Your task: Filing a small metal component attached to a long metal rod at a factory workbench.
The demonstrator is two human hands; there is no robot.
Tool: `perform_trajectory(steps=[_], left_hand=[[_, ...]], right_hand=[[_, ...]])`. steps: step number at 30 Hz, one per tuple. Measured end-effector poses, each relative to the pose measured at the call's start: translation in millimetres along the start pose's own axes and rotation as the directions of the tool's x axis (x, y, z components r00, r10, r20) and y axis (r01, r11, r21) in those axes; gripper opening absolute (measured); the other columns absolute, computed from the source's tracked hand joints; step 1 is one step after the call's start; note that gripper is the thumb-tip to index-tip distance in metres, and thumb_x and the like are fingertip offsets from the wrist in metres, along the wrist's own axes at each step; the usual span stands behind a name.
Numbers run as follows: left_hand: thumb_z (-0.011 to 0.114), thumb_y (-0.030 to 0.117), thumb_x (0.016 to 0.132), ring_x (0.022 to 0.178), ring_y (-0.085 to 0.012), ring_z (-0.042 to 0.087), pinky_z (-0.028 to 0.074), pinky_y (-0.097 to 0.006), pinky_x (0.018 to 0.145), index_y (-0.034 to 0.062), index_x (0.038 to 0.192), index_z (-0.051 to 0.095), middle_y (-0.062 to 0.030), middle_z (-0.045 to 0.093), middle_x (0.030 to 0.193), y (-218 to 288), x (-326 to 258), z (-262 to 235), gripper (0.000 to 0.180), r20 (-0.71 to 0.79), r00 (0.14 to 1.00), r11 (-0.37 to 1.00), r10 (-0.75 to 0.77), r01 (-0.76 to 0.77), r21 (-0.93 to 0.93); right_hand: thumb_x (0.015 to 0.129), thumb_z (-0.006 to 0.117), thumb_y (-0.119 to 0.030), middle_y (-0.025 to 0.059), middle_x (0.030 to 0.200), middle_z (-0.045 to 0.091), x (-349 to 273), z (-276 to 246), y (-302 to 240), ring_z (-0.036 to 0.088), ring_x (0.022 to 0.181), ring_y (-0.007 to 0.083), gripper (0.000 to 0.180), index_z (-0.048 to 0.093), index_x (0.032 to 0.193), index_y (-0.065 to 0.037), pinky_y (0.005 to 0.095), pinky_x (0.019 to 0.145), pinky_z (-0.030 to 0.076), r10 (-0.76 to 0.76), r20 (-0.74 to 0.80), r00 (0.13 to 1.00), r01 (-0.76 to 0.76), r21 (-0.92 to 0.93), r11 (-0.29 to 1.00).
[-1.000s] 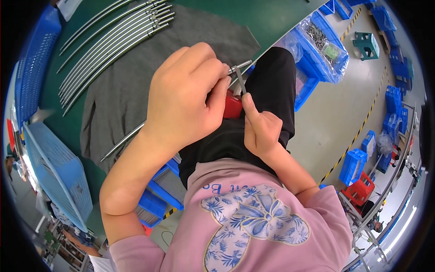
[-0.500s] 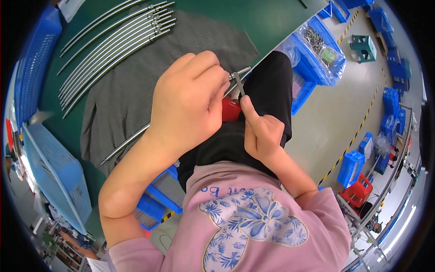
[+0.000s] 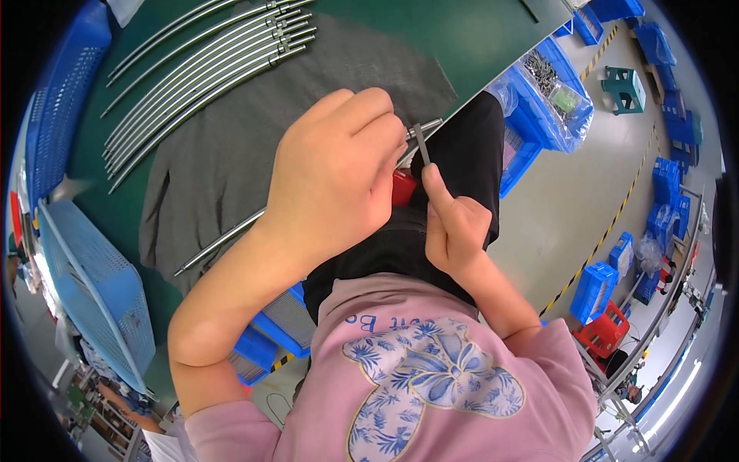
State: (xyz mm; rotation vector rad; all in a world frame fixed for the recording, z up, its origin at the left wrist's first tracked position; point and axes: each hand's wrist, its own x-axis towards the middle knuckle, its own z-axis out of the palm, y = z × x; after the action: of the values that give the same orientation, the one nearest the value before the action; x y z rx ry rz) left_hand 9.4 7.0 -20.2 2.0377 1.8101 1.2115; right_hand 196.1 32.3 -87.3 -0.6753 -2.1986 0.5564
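head view: a dark green worktop (image 3: 369, 19) fills the upper left, its edge running diagonally down towards the person's lap, with pale floor (image 3: 539, 239) beyond it on the right. the person sits at that edge in a pink shirt (image 3: 323, 416) and black trousers (image 3: 473, 142). a crumpled grey cloth (image 3: 208, 169) covers much of the near worktop. two perforated baskets stand at the far left, a darker blue basket (image 3: 65, 115) above a light blue basket (image 3: 115, 304). right of the worktop edge, a blue bin (image 3: 531, 112) holds small metal parts in clear plastic; a green stool (image 3: 627, 92) stands farther off on the floor. several curved metal tubes (image 3: 192, 85) lie side by side, partly on the cloth.

the left hand (image 3: 339, 169) is above the cloth and worktop edge, its grip closed with the fingertips on a metal rod (image 3: 434, 124) near the end; the tip pokes out past them, above the trousers. the right hand (image 3: 454, 223) is clamped on a flat grey strip (image 3: 423, 146) — one digit stretched along its lower end. the strip crosses the rod just short of the tip; how firmly it presses cannot be told.
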Motion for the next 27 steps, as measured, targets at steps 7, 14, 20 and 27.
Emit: perform_trajectory(steps=[7, 14, 20, 27], left_hand=[[0.063, -0.004, 0.063, 0.064, -0.027, 0.049, 0.041, -0.037, 0.055, 0.0029, 0.07, 0.054, -0.0069, 0.049, 0.073, -1, -4, -2, 0.013, -0.009, 1.0, 1.0, 0.005, -0.005, 0.001], [0.067, -0.007, 0.065, 0.06, -0.0258, 0.051, 0.04, -0.034, 0.053, 0.0008, 0.071, 0.056, -0.0079, 0.053, 0.071, -3, 1, -7, 0.016, -0.027, 0.999, 0.999, 0.043, -0.043, 0.028], [0.064, -0.004, 0.062, 0.064, -0.0272, 0.049, 0.042, -0.037, 0.056, 0.0025, 0.07, 0.054, -0.0071, 0.05, 0.073, -5, -1, -5, 0.014, -0.015, 0.997, 0.996, 0.077, -0.076, 0.043], [0.063, -0.004, 0.063, 0.064, -0.0271, 0.049, 0.042, -0.037, 0.055, 0.0028, 0.069, 0.053, -0.0073, 0.049, 0.072, -3, -2, -5, 0.013, -0.021, 0.998, 0.997, 0.063, -0.062, 0.055]], right_hand=[[0.067, 0.055, 0.006, 0.0021, 0.052, 0.046, 5, 5, -4, 0.043, 0.04, 0.0162, 0.055, 0.061, 0.122, -0.001, 0.0276, 0.04, 0.034, -0.017, 0.007, 1.0, 0.017, -0.025, 1.0], [0.067, 0.056, 0.005, 0.0025, 0.051, 0.044, 8, 9, -1, 0.042, 0.039, 0.017, 0.055, 0.061, 0.121, -0.002, 0.0289, 0.04, 0.033, -0.058, -0.026, 0.998, 0.057, -0.043, 0.997], [0.066, 0.055, 0.006, 0.0021, 0.05, 0.046, 22, 4, -8, 0.039, 0.036, 0.0157, 0.055, 0.063, 0.119, -0.003, 0.0274, 0.039, 0.033, -0.053, -0.031, 0.998, 0.051, -0.05, 0.997], [0.064, 0.054, 0.007, 0.0025, 0.049, 0.046, 32, 10, -12, 0.038, 0.035, 0.0142, 0.055, 0.064, 0.117, 0.0, 0.0264, 0.038, 0.034, -0.067, -0.071, 0.995, 0.064, -0.041, 0.997]])
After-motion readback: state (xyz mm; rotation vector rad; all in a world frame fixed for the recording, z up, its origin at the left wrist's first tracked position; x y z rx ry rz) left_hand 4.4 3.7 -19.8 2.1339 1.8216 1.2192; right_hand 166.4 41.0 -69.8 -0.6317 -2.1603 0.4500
